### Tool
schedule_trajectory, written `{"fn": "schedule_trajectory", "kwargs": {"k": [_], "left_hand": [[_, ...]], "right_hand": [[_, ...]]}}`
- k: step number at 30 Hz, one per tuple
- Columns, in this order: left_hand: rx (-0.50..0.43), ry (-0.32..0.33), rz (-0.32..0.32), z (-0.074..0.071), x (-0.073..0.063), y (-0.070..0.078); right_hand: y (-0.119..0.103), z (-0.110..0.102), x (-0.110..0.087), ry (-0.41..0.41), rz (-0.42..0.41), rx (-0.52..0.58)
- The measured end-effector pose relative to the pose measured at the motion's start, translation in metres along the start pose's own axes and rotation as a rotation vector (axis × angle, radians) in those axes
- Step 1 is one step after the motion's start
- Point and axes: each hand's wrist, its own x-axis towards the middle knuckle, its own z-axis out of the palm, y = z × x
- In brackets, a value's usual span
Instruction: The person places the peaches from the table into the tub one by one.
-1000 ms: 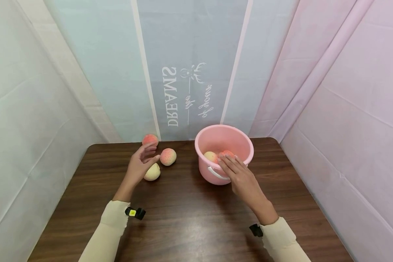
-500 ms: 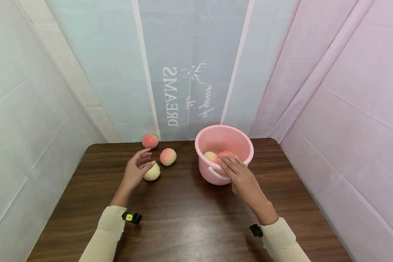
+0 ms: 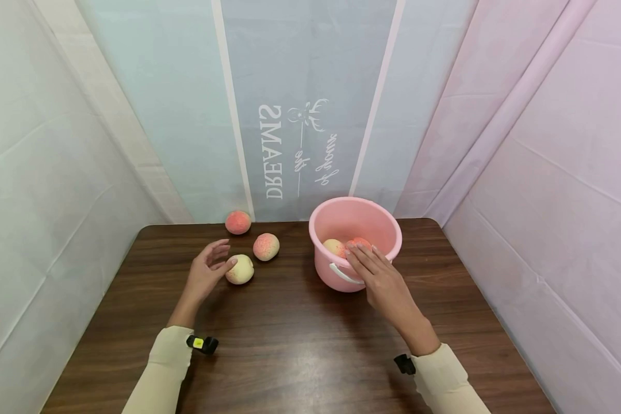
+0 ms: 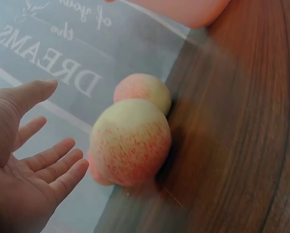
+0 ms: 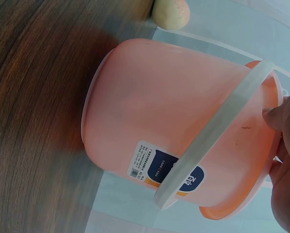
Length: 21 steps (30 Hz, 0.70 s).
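Bucket [image 3: 325, 267] stands upright near the table's [image 3: 300, 339] far edge, rim clamped between thumb and fingers of the right hand [image 3: 385, 284]. Left hand [image 3: 206, 270], empty, fingers apart, hovers just beside the near peach [image 3: 240, 270], drawn back since a second ago, uncovering the far peach [image 3: 238, 222]. Middle peach [image 3: 266, 247] hasn't moved.

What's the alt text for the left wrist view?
A left hand with spread fingers beside a pale, red-speckled peach on a dark wooden table. A second peach and a third peach show partly behind it; a pink bucket is cropped at the top.
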Motion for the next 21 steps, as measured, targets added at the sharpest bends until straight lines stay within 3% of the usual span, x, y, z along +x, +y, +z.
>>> {"fn": "schedule_trajectory", "kwargs": {"k": [13, 21], "left_hand": [[-0.006, -0.024, -0.031, -0.003, 0.000, -0.020], [0.002, -0.049, -0.035, 0.000, 0.004, -0.057]], "right_hand": [[0.001, 0.003, 0.000, 0.025, -0.007, 0.008], [0.000, 0.003, 0.001, 0.026, 0.002, 0.010]]}}
